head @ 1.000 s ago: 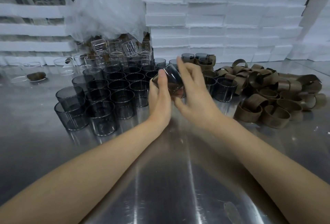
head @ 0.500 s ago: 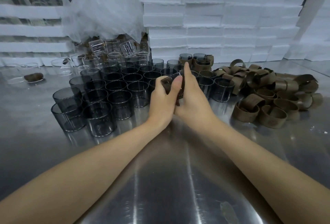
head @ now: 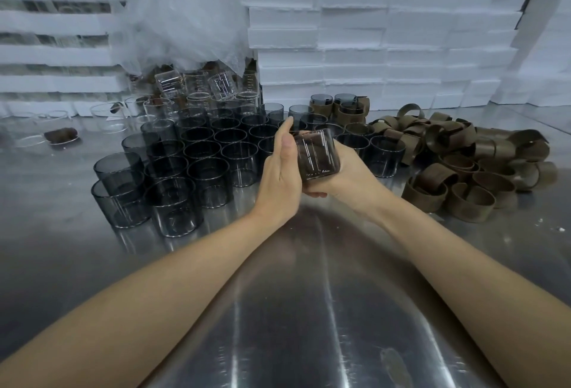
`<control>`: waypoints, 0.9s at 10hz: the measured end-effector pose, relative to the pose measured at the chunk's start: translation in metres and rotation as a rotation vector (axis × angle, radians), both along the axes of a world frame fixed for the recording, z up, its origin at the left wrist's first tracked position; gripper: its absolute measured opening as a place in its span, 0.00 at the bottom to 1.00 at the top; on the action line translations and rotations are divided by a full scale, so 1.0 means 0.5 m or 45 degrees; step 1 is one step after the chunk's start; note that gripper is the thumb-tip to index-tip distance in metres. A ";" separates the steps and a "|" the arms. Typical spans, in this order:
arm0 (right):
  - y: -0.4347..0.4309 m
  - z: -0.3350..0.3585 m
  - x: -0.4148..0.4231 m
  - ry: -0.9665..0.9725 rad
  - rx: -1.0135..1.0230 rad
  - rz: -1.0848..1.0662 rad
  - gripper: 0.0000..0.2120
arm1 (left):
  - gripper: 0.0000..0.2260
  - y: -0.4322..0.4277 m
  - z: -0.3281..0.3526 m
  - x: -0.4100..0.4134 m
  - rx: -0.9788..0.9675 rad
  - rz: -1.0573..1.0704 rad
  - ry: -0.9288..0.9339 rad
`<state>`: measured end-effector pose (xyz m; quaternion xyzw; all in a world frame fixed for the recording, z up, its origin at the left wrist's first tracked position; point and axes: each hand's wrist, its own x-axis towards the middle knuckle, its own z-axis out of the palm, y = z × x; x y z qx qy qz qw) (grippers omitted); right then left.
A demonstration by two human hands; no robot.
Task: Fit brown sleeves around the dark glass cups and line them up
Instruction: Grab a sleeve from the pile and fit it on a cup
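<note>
- Your two hands meet in the middle of the frame, above the table. Between them is one dark glass cup, tilted and lifted off the surface.
- Your left hand lies flat against the left side of the cup, with the fingers straight. Your right hand carries the cup from below and from the right, with the fingers curled under it.
- Brown shows at the glass, so I judge a brown sleeve is going on this cup. How far it sits, I cannot tell.
- Done: only a few sleeved cups stand close together at the back, above the centre.
- Left to do: many bare cups stand in rows to the left of your hands, and a big pile of brown sleeves lies on the right.
- So, as I judge, the task is in its early part.
</note>
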<state>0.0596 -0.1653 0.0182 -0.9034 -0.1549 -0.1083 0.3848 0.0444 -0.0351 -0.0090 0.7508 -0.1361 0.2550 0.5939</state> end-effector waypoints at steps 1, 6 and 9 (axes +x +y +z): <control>-0.001 0.001 -0.003 -0.006 -0.013 0.015 0.06 | 0.29 -0.001 -0.001 -0.001 0.024 0.018 0.023; -0.003 0.008 -0.008 0.042 0.117 0.200 0.18 | 0.30 -0.009 0.006 -0.010 0.106 0.138 0.046; -0.003 -0.006 -0.009 -0.115 -0.186 -0.135 0.11 | 0.29 -0.010 0.020 -0.006 -0.200 -0.078 0.236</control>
